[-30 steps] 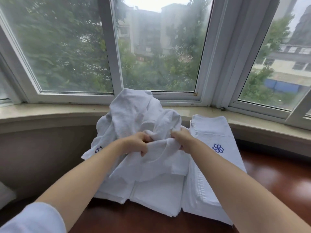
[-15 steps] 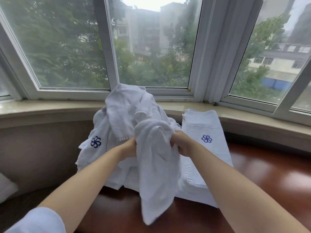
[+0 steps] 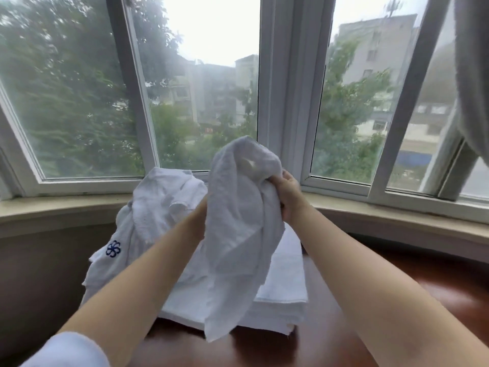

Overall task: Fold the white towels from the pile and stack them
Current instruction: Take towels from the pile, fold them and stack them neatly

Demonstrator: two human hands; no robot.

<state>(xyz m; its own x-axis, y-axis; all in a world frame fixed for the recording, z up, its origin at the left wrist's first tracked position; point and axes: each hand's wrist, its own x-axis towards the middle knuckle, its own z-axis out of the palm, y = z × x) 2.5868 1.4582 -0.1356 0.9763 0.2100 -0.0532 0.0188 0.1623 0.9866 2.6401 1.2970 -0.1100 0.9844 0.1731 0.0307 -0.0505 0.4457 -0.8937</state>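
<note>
A crumpled white towel [image 3: 238, 234] hangs in the air in front of me, bunched at the top and trailing down to the table. My right hand [image 3: 287, 196] grips its upper right side. My left hand [image 3: 202, 210] is behind the towel, mostly hidden, with only the wrist showing. Behind and to the left lies the loose pile of white towels [image 3: 153, 215], one showing a blue flower mark [image 3: 113, 249]. Folded white towels [image 3: 285, 292] lie stacked flat under and to the right of the hanging towel.
The towels rest on a dark red-brown table [image 3: 330, 340] set against a curved beige window sill [image 3: 397, 221]. White window frames [image 3: 285, 102] stand close behind. A grey curtain [image 3: 473, 75] hangs at the upper right.
Both hands have raised the towel higher off the pile, so it now hangs bunched in front of the window. The view has tilted upward.
</note>
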